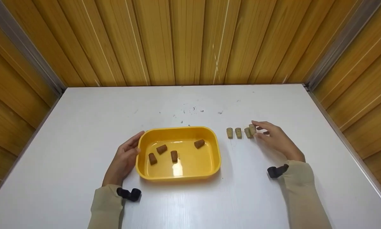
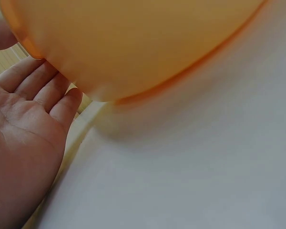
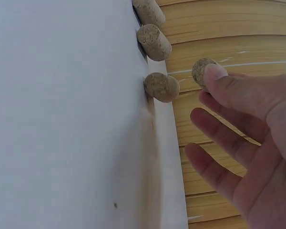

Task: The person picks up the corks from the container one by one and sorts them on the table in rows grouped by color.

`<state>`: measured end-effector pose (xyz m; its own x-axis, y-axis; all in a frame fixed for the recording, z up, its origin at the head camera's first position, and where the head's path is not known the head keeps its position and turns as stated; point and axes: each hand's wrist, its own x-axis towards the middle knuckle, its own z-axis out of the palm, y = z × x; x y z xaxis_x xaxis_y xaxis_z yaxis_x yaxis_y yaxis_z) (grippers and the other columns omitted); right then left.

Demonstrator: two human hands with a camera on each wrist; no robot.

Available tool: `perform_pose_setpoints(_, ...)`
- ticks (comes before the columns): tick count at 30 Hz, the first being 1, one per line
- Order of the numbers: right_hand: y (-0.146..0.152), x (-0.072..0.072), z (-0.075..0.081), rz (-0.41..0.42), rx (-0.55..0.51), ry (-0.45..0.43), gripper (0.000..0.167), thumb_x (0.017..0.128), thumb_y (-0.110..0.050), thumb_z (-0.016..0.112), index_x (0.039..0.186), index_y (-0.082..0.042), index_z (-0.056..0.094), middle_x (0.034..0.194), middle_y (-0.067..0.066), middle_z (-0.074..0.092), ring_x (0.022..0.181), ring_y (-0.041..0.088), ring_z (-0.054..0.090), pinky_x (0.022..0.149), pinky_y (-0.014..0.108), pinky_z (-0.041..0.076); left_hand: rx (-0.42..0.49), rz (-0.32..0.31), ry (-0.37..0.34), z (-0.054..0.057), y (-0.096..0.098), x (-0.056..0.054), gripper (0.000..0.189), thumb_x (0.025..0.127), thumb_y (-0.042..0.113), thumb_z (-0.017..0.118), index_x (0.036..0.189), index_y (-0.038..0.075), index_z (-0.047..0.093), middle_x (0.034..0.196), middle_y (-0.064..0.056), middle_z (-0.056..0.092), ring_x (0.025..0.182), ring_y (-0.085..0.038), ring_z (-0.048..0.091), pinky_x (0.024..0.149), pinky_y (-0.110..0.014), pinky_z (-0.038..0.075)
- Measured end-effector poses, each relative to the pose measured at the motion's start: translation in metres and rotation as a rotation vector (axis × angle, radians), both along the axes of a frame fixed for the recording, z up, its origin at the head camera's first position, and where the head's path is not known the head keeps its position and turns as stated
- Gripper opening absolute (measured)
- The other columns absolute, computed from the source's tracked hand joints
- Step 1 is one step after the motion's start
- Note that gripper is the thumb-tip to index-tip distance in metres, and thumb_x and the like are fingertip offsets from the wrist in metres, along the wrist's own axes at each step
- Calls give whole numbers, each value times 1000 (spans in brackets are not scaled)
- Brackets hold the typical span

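My right hand (image 1: 274, 138) pinches a light cork stopper (image 3: 200, 71) between thumb and index finger, the other fingers spread loosely. In the head view that stopper overlaps the end light cork (image 1: 248, 132) of a short row; in the right wrist view it is held apart from it. Two more light corks, one (image 1: 238, 133) beside the other (image 1: 229, 133), stand left of it. My left hand (image 1: 123, 159) touches the left side of a yellow tray (image 1: 179, 178), its fingers (image 2: 50, 90) fairly straight against the wall. Several brown stoppers, among them one (image 1: 174, 156) near the middle, lie inside.
The white table (image 1: 184, 206) carries small dark marks (image 1: 193, 109) behind the tray. Wood-patterned panels (image 1: 187, 41) enclose the back and both sides. A black wrist camera sits on each sleeve, one on the left (image 1: 129, 194), one on the right (image 1: 277, 171).
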<state>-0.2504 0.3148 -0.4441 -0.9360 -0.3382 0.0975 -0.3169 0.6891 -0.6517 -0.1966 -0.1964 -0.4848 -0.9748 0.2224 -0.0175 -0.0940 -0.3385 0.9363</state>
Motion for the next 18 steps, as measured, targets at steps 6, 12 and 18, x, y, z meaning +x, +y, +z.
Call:
perform_pose_setpoints(6, 8, -1, -4, -9, 6, -3, 50, 92, 0, 57, 140, 2, 46, 137, 24, 51, 120, 40, 53, 96, 51, 50, -3, 2, 9, -1, -1, 0, 58, 91, -4, 45, 148, 5, 35, 153, -9, 36, 135, -10, 43, 111, -23, 37)
perform_pose_setpoints(12, 16, -1, -10, -42, 22, -54, 48, 94, -2, 54, 141, 0, 45, 135, 24, 51, 120, 40, 52, 101, 55, 45, 7, -5, 7, -2, -1, 1, 58, 91, -4, 45, 148, 5, 34, 153, -9, 37, 135, -11, 44, 111, -23, 37)
perform_pose_setpoints(18, 21, 0, -11, -65, 52, -96, 49, 95, -7, 54, 143, -3, 44, 136, 24, 51, 120, 41, 51, 104, 56, 42, 11, -16, 13, -2, -1, 0, 59, 91, -4, 44, 148, 4, 33, 154, -9, 35, 136, -10, 43, 111, -22, 36)
